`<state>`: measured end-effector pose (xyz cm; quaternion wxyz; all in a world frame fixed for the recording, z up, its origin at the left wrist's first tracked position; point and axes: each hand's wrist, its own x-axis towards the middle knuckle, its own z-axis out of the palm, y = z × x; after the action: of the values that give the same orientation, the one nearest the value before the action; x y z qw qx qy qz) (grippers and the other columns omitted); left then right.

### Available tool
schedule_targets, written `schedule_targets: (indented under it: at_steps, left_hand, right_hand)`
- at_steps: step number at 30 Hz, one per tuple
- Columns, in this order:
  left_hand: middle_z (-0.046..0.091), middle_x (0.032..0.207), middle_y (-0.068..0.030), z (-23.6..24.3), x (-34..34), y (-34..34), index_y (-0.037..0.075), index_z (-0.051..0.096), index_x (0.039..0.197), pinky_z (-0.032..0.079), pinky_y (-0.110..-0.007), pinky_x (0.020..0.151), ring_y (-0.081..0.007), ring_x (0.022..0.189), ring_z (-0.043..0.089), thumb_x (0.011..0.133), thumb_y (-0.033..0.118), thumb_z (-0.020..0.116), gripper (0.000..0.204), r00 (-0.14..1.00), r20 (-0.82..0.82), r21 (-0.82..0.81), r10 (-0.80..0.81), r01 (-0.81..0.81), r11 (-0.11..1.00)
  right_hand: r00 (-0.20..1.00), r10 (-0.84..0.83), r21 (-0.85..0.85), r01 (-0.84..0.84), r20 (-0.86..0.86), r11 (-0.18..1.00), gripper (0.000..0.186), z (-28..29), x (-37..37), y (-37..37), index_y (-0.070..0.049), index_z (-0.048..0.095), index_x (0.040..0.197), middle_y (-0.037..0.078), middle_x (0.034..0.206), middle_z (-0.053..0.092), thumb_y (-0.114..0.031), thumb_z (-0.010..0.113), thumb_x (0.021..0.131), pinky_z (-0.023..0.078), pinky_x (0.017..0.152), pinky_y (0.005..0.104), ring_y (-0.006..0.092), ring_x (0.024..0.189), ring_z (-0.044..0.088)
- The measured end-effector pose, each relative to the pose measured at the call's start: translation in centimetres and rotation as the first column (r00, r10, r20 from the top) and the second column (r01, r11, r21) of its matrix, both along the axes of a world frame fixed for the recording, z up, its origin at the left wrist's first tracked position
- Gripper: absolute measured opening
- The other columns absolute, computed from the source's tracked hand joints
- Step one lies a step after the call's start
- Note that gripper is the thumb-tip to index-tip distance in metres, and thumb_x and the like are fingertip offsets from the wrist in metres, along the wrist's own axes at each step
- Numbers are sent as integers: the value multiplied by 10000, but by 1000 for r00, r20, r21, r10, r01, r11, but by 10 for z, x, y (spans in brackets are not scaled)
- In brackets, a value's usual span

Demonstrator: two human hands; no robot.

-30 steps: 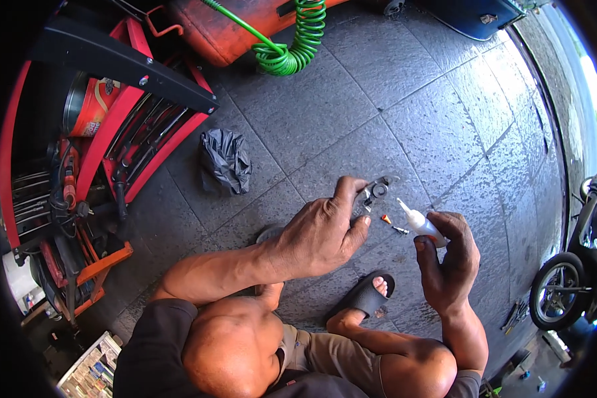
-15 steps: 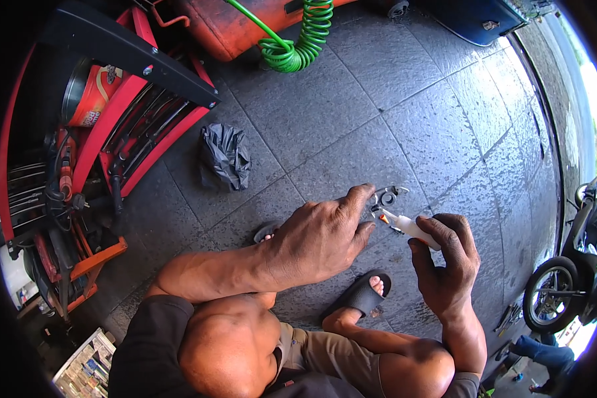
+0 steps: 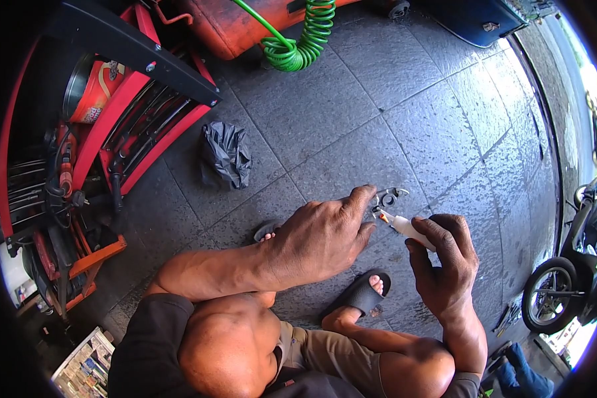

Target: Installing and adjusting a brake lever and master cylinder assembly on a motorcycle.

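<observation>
My left hand point(image 3: 322, 239) is closed in a pinch at the near side of a small dark part with a ring and a curved silvery arm point(image 3: 389, 197). Its fingers partly hide where they grip it. A small white squeeze bottle point(image 3: 412, 231) with a pointed nozzle is between the thumb and fingers of my right hand point(image 3: 448, 259). The bottle tilts so that its nozzle tip points at the part, close to it; whether they touch I cannot tell. A tiny red and yellow piece point(image 3: 383, 217) shows beside the nozzle.
A crumpled black plastic bag point(image 3: 225, 156) lies on the dark tiled floor point(image 3: 338, 139). Red tool racks point(image 3: 149, 142) stand at left, an orange tank point(image 3: 225, 26) with a coiled green hose point(image 3: 302, 50) at the far side. A motorcycle wheel point(image 3: 552, 295) is at right.
The right hand and bottle have shifted slightly left, the nozzle staying by the part. My left hand is nearly still. At lower right, a blue-clad figure has moved nearer.
</observation>
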<state>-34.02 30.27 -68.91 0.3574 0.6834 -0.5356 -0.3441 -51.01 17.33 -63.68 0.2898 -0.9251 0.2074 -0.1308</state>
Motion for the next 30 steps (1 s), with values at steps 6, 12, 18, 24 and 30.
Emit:
schedule_targets:
  at_steps: [6, 12, 18, 24, 30]
  left_hand:
    - [618, 666, -267, -1, -2, 0, -129, 414, 1200, 550, -433, 526, -407, 658, 680, 896, 96, 615, 429, 1000, 4, -9, -3, 3, 1000]
    - [615, 660, -271, 0, -3, 1, -125, 413, 1195, 552, -435, 526, -410, 658, 680, 896, 87, 610, 417, 1000, -7, 6, -8, 8, 1000]
    - [614, 656, -272, -1, -4, -1, -124, 414, 1198, 554, -435, 525, -411, 657, 678, 894, 85, 608, 416, 1000, 3, 10, -13, 13, 1000]
    - [617, 657, -268, 0, -3, -2, -120, 413, 1198, 556, -439, 532, -414, 663, 677, 892, 87, 608, 417, 1000, -5, 44, -16, 16, 999]
    - [617, 652, -267, 0, -4, -2, -126, 412, 1209, 556, -440, 532, -413, 662, 678, 897, 94, 605, 428, 1000, -16, 72, -22, 23, 997]
  right_hand:
    - [1000, 17, -10, -17, 7, 1000, 398, -1, -1, 0, -27, 649, 1065, 166, 940, 613, 75, 744, 692, 526, 668, 355, 290, 804, 633]
    - [1000, 14, -10, -14, 7, 1000, 396, 0, -2, 2, -28, 648, 1062, 166, 932, 611, 75, 745, 692, 520, 667, 359, 294, 796, 627]
    - [999, 33, -2, -33, 30, 999, 387, -1, -3, 0, -19, 643, 1063, 155, 915, 610, 52, 749, 698, 501, 659, 366, 285, 778, 609]
    - [999, 32, 2, -32, 21, 999, 382, 1, 0, -1, -26, 646, 1054, 157, 903, 609, 78, 742, 699, 511, 660, 362, 286, 774, 615]
    - [999, 34, 9, -34, 19, 999, 383, -1, -2, 0, -23, 648, 1054, 156, 893, 609, 79, 745, 698, 511, 648, 355, 280, 760, 618]
